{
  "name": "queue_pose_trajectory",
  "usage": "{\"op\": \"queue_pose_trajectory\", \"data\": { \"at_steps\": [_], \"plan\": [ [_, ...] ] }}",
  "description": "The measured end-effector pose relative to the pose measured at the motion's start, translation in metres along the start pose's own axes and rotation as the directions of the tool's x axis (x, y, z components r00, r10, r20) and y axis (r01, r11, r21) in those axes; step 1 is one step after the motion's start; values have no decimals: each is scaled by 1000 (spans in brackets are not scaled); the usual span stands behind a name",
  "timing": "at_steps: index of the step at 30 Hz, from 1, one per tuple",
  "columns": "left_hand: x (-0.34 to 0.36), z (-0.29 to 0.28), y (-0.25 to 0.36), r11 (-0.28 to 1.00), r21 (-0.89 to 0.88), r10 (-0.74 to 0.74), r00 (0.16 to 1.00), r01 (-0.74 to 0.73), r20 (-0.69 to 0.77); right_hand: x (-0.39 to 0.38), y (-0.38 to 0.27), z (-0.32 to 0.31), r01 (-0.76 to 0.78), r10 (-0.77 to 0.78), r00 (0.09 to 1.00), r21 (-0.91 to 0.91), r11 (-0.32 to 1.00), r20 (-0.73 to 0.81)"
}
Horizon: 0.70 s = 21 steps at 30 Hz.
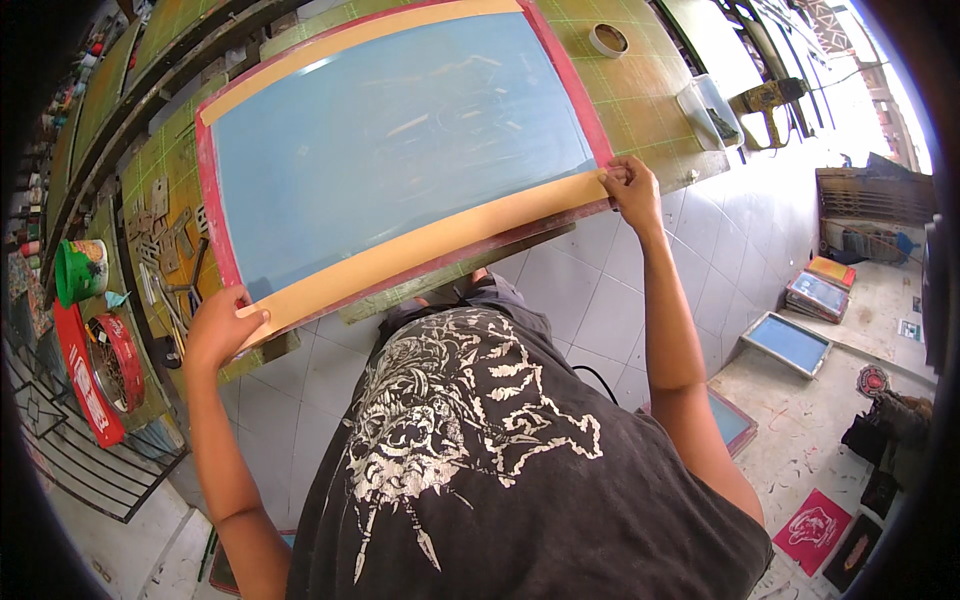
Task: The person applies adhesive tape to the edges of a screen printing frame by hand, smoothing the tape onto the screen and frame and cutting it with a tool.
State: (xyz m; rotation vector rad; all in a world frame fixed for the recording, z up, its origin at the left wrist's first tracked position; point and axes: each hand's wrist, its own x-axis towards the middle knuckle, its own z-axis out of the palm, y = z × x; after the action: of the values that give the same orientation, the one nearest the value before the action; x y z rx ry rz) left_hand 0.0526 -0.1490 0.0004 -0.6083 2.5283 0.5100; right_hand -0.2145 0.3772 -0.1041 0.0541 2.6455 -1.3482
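A large silk-screen frame (590,125) with red edges and blue mesh lies across the green worktable in front of me. A strip of tan tape (440,240) runs along its near side, and another tan tape strip (380,30) covers the far side. My left hand (220,328) pinches the near strip at its left end, thumb on top, by the frame's near left corner. At the opposite end, my right hand (634,192) pinches the same strip at the near right corner. Some of the fingers of both hands are hidden.
A tape roll (609,40), a clear plastic tub (708,112) and a yellow-and-black power tool (768,102) are at the far right. Metal parts (165,235), a green bucket (82,272) and a red round container (115,362) sit left. Another blue screen (788,345) rests lower right.
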Motion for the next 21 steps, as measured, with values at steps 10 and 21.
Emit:
{"op": "queue_pose_trajectory", "data": {
  "at_steps": [10, 21],
  "plan": [
    [11, 5, 4, 999, 53, -2, 1000, 2, -7, 2, -5, 6, 82, -103, 992, -230, 970, -80],
    [19, 10, 3, 996, 85, 19, 999, -17, -30, 9, 0, 4, 78, -101, 991, -235, 969, -86]
  ]
}}
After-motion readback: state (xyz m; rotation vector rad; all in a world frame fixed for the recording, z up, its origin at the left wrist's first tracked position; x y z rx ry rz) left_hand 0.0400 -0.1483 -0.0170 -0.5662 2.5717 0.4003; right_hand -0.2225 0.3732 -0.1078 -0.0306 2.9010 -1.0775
